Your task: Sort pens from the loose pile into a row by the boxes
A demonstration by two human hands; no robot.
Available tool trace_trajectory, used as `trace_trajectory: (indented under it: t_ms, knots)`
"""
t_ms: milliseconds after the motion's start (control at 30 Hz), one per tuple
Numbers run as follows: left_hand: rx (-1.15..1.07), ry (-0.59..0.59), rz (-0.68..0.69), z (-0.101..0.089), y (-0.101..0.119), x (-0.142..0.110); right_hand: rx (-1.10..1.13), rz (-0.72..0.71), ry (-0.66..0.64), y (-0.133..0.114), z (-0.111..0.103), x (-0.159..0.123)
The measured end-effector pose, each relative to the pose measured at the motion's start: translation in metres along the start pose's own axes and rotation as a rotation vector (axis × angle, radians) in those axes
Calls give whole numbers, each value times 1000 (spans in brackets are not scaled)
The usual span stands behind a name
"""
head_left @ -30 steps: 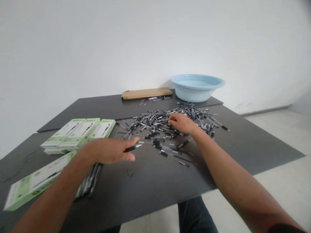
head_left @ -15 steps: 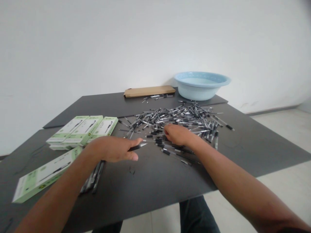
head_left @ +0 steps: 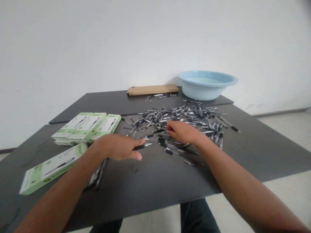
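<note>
My left hand [head_left: 120, 148] is over the near left part of the table, palm down, with a black pen [head_left: 143, 146] held in it. The pen's pointed silver tip sticks out to the right between thumb and fingers. My right hand [head_left: 182, 131] is at the near side of a large pile of pens [head_left: 184, 113], fingers pinched together. From that pinch a clear-barrelled pen with a black grip [head_left: 155, 134] reaches out to the left. Below my left wrist lie several dark pens [head_left: 98, 177] side by side, partly covered by the forearm.
Green-and-white pen boxes [head_left: 84, 127] are stacked at left, and a single box [head_left: 53, 166] lies nearer. A light blue basin [head_left: 206, 89] stands at the back right, beside a flat brown cardboard piece [head_left: 153, 89]. Several loose pens [head_left: 161, 95] lie before the cardboard.
The clear pen at my right fingertips now lies at a slant, its left end clear of the neighbouring pens. My left hand still holds its pen. The whole view has shifted slightly.
</note>
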State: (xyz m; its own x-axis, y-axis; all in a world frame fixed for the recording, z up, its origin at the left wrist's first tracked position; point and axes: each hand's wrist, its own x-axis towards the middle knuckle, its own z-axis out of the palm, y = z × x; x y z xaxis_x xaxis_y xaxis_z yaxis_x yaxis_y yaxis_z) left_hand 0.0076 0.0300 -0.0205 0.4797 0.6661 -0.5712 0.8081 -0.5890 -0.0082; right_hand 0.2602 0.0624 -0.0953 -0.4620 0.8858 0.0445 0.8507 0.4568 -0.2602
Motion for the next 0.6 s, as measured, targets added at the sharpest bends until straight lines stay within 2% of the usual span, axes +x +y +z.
trace_trajectory:
  t_ms: [67,133,333,467,600]
  knots:
    - [-2,-53,4,-1,4,0,-14,2,-41,5,2,0]
    - [1,-83,-5,-3,9,0,-24,7,-29,7,5,2]
    - [27,-158,-15,-9,22,-2,-76,57,132,-3,14,25]
    - [35,-169,-15,-10,25,-4,-108,-8,99,-13,23,38]
    - [36,-147,-27,-11,26,-6,-86,18,111,-12,33,39]
